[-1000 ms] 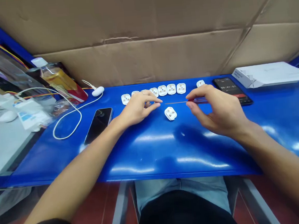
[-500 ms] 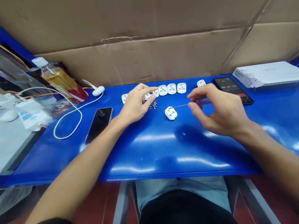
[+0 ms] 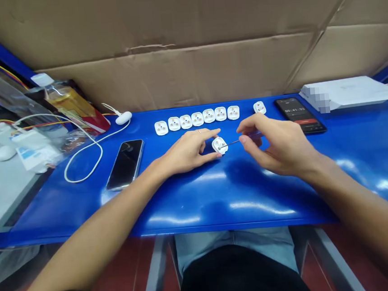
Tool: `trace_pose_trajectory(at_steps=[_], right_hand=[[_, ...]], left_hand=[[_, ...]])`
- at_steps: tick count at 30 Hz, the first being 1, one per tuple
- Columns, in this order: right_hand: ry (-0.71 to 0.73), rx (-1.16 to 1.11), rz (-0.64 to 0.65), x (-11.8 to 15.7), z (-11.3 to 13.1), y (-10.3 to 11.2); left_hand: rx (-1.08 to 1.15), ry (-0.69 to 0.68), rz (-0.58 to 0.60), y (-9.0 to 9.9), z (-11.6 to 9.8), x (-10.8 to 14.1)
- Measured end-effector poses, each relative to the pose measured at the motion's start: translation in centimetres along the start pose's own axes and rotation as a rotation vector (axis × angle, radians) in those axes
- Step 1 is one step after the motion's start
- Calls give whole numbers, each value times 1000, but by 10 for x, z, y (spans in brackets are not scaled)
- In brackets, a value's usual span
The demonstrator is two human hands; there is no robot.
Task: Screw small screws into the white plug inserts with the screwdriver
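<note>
My left hand (image 3: pixel 187 151) grips a white plug body (image 3: pixel 220 145) from its left side, with the fingers above and the thumb below. My right hand (image 3: pixel 277 145) pinches a screwdriver (image 3: pixel 252 135) with a dark handle, and its thin metal shaft reaches to the plug's face. Several more white plug bodies (image 3: pixel 197 118) stand in a row behind my hands. One further plug body (image 3: pixel 259 107) lies to the right of that row. The small brass screws seen earlier are hidden from view now.
The blue table (image 3: pixel 198 199) holds a black phone (image 3: pixel 125 164) on the left and a phone showing a timer (image 3: pixel 300 116) on the right. A white box (image 3: pixel 348 92), a white cable (image 3: pixel 83 166) and a bottle (image 3: pixel 71 104) stand along the back. Cardboard (image 3: pixel 187 69) forms the rear wall.
My left hand has moved from the plug row to the lone plug and taken hold of it. The screwdriver tip has come to the plug's face, and the whole row now shows.
</note>
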State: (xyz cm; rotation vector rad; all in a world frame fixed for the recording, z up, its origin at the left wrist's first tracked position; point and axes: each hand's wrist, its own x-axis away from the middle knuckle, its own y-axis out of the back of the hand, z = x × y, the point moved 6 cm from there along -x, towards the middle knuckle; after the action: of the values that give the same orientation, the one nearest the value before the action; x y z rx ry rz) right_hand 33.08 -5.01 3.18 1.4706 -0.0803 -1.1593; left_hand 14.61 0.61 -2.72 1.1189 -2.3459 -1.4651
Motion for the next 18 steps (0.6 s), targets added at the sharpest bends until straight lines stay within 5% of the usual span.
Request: trace_pose_trajectory(at_steps=[18], right_hand=[[-4,17,52,0,-3,-4]], left_hand=[[17,-53,10,-3,-1,-1]])
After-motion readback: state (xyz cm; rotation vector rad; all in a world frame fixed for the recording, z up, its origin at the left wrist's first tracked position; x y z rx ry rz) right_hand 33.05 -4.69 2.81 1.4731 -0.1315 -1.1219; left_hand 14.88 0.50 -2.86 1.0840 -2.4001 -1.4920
